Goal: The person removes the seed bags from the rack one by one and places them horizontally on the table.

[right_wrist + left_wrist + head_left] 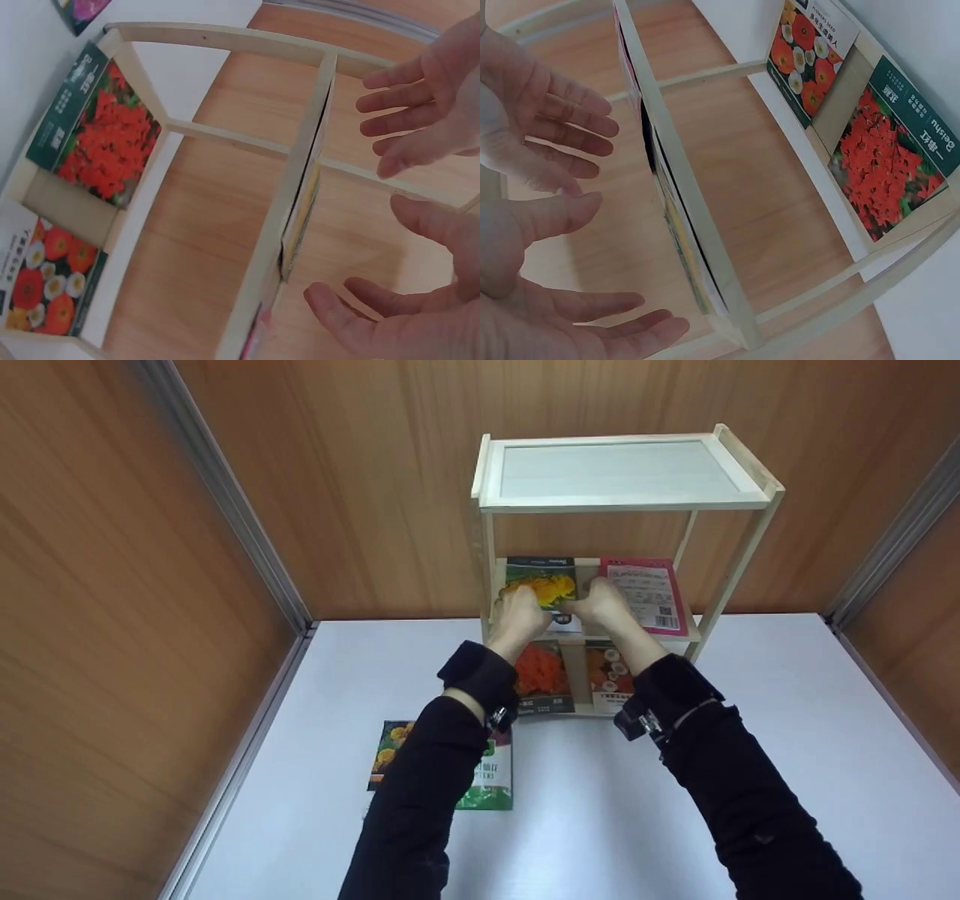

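Both hands are up at the middle tier of the small wooden shelf rack point(628, 502), which stands on the white bench point(787, 750) against the wood-panelled wall. The left hand point(516, 615) and right hand point(604, 604) flank the yellow-flower seed packet point(541, 581), standing at the rack's middle tier; the wrist views show both grips open, fingers straight and spread, just off the packet's edge. Beside it on that tier stands a pink packet point(649, 592). Below, on the rack's bottom tier, stand a red-flower packet point(541, 675) and a mixed-flower packet point(607, 671). In front of the rack, two more packets point(487, 776) lie on the bench, not yet shelved, so I judge the shelving past halfway.
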Demonstrator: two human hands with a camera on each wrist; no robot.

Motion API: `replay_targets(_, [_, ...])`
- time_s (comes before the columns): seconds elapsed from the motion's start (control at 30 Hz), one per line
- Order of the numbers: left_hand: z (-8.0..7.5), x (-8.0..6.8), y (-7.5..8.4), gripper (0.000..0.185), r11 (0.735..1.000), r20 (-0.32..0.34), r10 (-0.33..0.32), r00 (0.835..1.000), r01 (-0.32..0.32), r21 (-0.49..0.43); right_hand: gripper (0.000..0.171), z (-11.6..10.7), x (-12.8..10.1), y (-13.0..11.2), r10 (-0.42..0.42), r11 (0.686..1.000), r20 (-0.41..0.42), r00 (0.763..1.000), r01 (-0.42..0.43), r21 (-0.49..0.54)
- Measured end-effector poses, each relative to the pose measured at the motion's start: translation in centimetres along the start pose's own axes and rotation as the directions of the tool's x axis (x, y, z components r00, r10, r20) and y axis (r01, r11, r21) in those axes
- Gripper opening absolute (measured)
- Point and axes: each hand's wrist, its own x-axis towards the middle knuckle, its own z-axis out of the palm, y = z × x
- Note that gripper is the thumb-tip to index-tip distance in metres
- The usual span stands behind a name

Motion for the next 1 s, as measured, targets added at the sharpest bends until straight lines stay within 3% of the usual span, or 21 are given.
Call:
replay_targets(0.1, [0.5, 0.7, 0.3, 0.028, 0.999, -0.021, -0.032, 0.999, 0.031, -0.014, 0.066, 1.3, 3.6, 2.4, -0.058, 0.997, -0.069, 0.996, 0.061, 0.049])
replay_targets(0.23, [1.2, 1.1, 0.6, 0.026, 0.993, -0.016, -0.094, 0.995, 0.093, -0.07, 0.074, 3.2, 9.8, 6.8, -0.047, 0.997, -0.084, 0.995, 0.052, 0.057])
replay_targets(0.3, [1.4, 1.1, 0.7, 0.024, 0.989, -0.014, -0.117, 0.993, 0.115, -0.09, 0.08, 3.7, 11.4, 7.9, -0.013, 0.999, -0.079, 0.997, 0.016, 0.037])
replay_targets(0.4, [1.6, 1.0, 0.7, 0.02, 0.986, -0.019, -0.124, 0.992, 0.121, -0.116, 0.084, 3.6, 10.5, 7.3, 0.006, 0.997, -0.081, 0.997, 0.0, 0.071])
replay_targets(0.5, [2.0, 1.1, 0.9, 0.019, 0.981, -0.013, -0.145, 0.989, 0.142, -0.135, 0.082, 2.2, 6.4, 4.3, 0.033, 0.99, -0.05, 0.998, -0.025, 0.14])
replay_targets(0.6, [6.5, 6.2, -0.9, 0.016, 0.985, -0.053, -0.139, 0.989, 0.133, -0.11, 0.073, 1.0, 2.7, 1.7, 0.066, 0.986, -0.018, 0.998, -0.062, 0.156])
replay_targets(0.73, [13.8, 15.4, -4.2, 0.018, 0.989, -0.085, -0.136, 0.987, 0.13, -0.071, 0.066, 0.1, 1.2, 0.8, 0.062, 0.981, 0.017, 0.998, -0.065, 0.182])
replay_targets(0.77, [14.2, 16.1, -4.3, 0.018, 0.986, -0.074, -0.154, 0.985, 0.149, -0.074, 0.063, 0.0, 1.2, 0.8, 0.068, 0.977, 0.023, 0.997, -0.071, 0.202])
replay_targets(0.83, [14.1, 16.6, -4.4, 0.018, 0.976, -0.044, -0.194, 0.98, 0.188, -0.105, 0.06, -0.2, 1.4, 0.9, 0.079, 0.968, 0.037, 0.996, -0.086, 0.236])
replay_targets(0.9, [12.5, 15.7, -4.0, 0.016, 0.962, 0.015, -0.234, 0.972, 0.234, -0.144, 0.058, -0.3, 1.5, 0.8, 0.095, 0.963, 0.039, 0.995, -0.102, 0.249])
replay_targets(0.93, [11.3, 14.7, -3.7, 0.016, 0.953, 0.046, -0.253, 0.966, 0.257, -0.159, 0.059, -0.4, 1.6, 0.8, 0.099, 0.965, 0.042, 0.994, -0.106, 0.24])
replay_targets(1.0, [9.4, 12.8, -3.3, 0.011, 0.948, 0.033, -0.261, 0.965, 0.262, -0.179, 0.063, -0.6, 1.6, 0.8, 0.111, 0.966, 0.056, 0.992, -0.121, 0.23])
